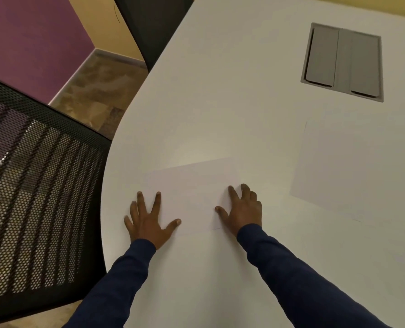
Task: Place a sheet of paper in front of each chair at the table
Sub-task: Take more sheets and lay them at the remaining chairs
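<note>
A white sheet of paper (194, 185) lies flat on the white table (220, 102), close to its curved left edge. My left hand (147, 221) rests flat with fingers spread on the sheet's near left corner. My right hand (241, 209) presses its near right edge, fingers apart. A black mesh-backed chair (38, 185) stands just left of the table edge, beside this sheet. Further right lies a second, larger white sheet or stack of paper (352, 166), untouched.
A grey cable hatch (343, 62) is set into the tabletop at the far right. Another dark chair (154, 27) stands at the far end of the table's left edge. Purple and yellow walls and a brown floor (95, 91) lie beyond.
</note>
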